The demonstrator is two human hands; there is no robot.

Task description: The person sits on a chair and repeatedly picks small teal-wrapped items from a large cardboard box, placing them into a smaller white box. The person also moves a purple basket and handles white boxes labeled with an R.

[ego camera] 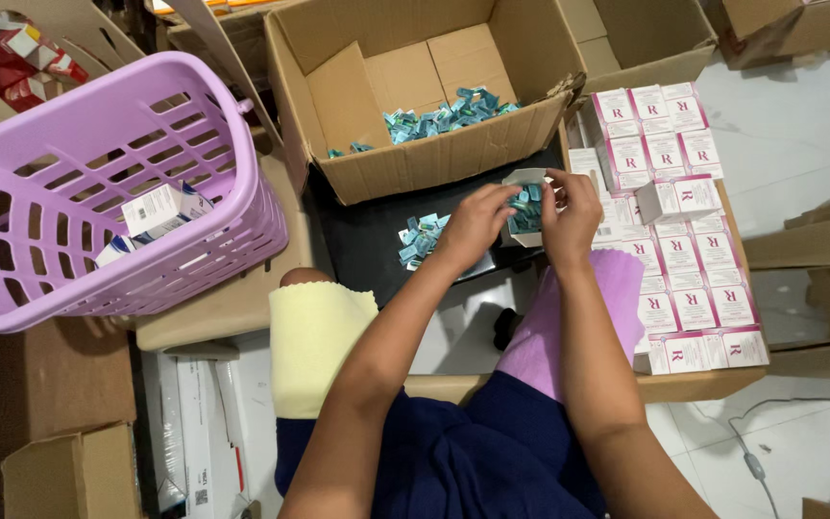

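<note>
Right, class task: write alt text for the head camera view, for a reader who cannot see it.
Two bare hands, left hand and right hand, hold a small open white carton filled with teal sachets over a black surface. Beyond it stands a brown cardboard box, with a lilac plastic basket to the left and flat pink-and-white cartons to the right.

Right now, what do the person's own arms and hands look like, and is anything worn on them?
Both forearms are bare, with no sleeves reaching into view. The left hand and the right hand wear no gloves; no ring, watch or bracelet is visible on the fingers or wrists. No markings or cables show on the arms. Nearer the body, dark navy fabric clothing is visible.
</note>
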